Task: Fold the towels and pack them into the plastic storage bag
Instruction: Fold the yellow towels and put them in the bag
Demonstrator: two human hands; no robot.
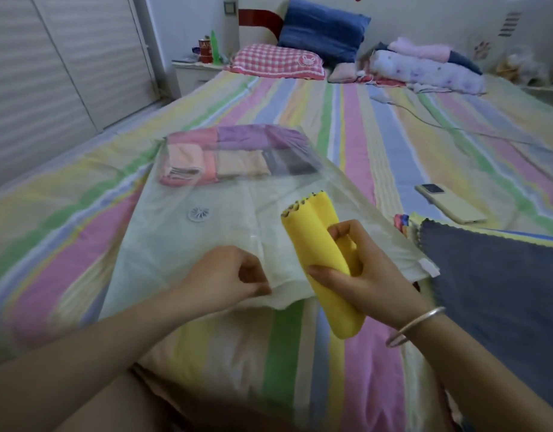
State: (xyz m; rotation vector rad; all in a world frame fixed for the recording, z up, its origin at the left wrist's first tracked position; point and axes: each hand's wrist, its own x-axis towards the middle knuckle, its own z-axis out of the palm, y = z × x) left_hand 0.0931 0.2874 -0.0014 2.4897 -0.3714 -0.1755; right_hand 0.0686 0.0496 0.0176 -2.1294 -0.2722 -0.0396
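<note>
A clear plastic storage bag [188,244] lies flat on the striped bed, its round valve [199,213] facing up. Several folded towels [237,154] in pink, purple, peach and grey sit inside its far end. My left hand [225,275] pinches the bag's near open edge. My right hand [365,272] grips a folded yellow towel [312,232], held just above the bag's opening at its right side. A dark blue-grey towel [493,282] lies spread out to the right.
A phone [450,203] lies on the bed at right, with a cable [425,118] behind it. Pillows [276,61] and bundled bedding [425,71] sit at the head of the bed. A nightstand [194,71] with a can and bottle stands at far left.
</note>
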